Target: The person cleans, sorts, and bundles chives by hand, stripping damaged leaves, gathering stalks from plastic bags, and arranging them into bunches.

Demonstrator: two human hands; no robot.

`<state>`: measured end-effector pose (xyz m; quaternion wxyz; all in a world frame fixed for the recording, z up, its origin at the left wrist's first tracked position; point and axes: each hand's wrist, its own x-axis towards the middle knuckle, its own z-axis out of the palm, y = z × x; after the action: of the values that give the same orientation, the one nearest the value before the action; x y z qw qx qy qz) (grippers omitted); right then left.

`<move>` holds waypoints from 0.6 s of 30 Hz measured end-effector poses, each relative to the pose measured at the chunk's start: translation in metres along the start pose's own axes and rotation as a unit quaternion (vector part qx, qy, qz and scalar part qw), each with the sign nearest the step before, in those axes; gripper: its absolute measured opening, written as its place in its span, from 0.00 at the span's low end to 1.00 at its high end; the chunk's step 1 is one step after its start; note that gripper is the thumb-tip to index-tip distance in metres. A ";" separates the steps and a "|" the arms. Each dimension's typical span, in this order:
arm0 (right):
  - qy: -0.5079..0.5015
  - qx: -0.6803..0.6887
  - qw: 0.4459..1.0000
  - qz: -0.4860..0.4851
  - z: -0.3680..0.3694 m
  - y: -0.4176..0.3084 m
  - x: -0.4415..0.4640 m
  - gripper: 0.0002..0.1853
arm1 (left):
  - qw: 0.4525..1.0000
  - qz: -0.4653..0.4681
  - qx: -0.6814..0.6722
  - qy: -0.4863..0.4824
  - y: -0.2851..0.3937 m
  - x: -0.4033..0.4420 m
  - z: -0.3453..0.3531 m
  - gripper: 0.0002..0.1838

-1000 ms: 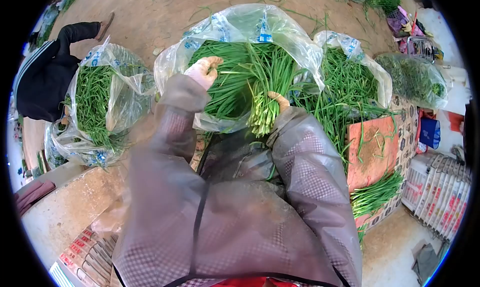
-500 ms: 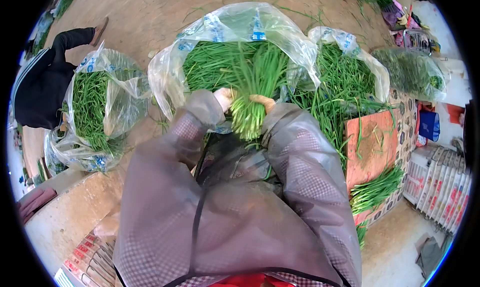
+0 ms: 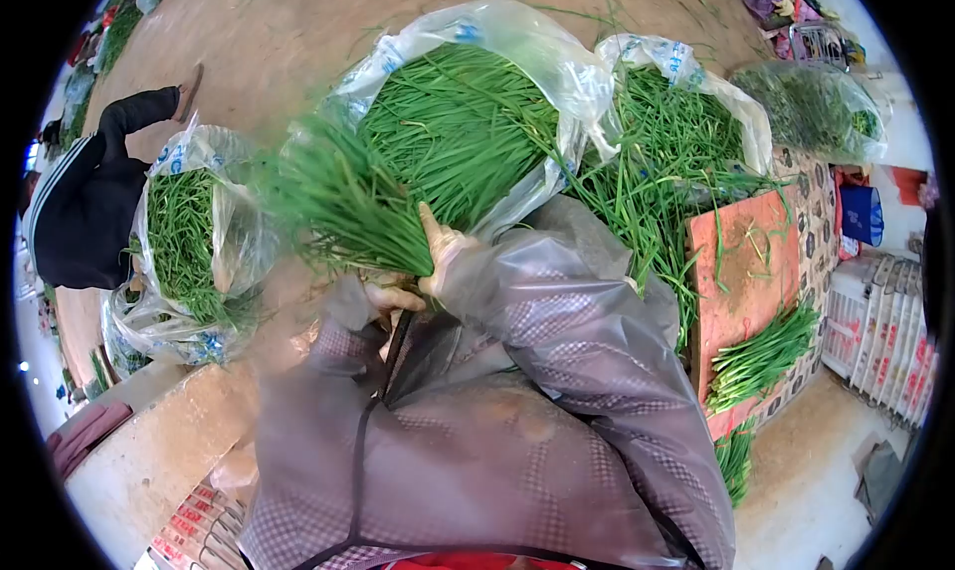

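- Right hand (image 3: pixel 450 256) pressed round the stem ends of the green bunch (image 3: pixel 383 217), seemingly so the leaves fan freely;
- left hand (image 3: pixel 391 297) just beneath (its grip I can't tell);
- open bag (image 3: pixel 585 71) of greens (image 3: pixel 463 122) beyond, probably for easy reach

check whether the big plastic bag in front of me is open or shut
Open: the big plastic bag has its mouth spread wide, with the long green stalks inside plainly showing.
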<state>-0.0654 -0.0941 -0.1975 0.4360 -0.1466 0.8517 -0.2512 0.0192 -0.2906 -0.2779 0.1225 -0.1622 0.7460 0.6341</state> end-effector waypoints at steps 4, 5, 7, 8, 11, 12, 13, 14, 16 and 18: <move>0.017 -0.029 0.998 -0.050 0.001 -0.011 -0.007 0.66 | 0.974 -0.035 -0.221 -0.016 0.022 -0.015 0.028 0.19; 0.021 -0.032 0.998 -0.051 0.004 -0.012 -0.010 0.66 | 0.964 -0.038 -0.263 -0.022 0.029 -0.017 0.035 0.19; 0.178 -0.038 0.974 -0.133 0.023 -0.009 -0.017 0.68 | 0.943 -0.041 -0.327 -0.036 0.045 -0.018 0.044 0.21; 0.188 -0.027 0.972 -0.139 0.034 -0.009 -0.011 0.68 | 0.934 -0.044 -0.351 -0.046 0.056 -0.016 0.043 0.22; 0.207 0.034 0.970 -0.122 0.013 -0.024 -0.028 0.67 | 0.922 -0.073 -0.370 -0.084 0.099 -0.011 0.033 0.27; 0.234 0.078 0.956 -0.161 0.001 -0.022 -0.031 0.64 | 0.937 -0.042 -0.332 -0.095 0.116 -0.015 0.034 0.25; 0.239 0.076 0.954 -0.165 -0.017 -0.026 -0.044 0.64 | 0.950 -0.010 -0.295 -0.103 0.133 -0.018 0.035 0.22; 0.225 0.174 0.946 -0.153 -0.036 -0.031 -0.059 0.65 | 0.959 0.023 -0.263 -0.107 0.147 -0.021 0.037 0.22; 0.315 0.325 0.858 -0.242 -0.049 -0.037 -0.067 0.64 | 0.961 0.071 -0.244 -0.109 0.156 -0.014 0.052 0.22; 0.346 0.390 0.801 -0.294 -0.058 -0.033 -0.073 0.58 | 0.956 0.096 -0.259 -0.103 0.151 0.008 0.078 0.22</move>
<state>-0.0693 -0.0701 -0.1020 0.0375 -0.1107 0.6920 -0.7124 -0.0494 -0.1930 -0.1574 0.0915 -0.0498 0.5513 0.8278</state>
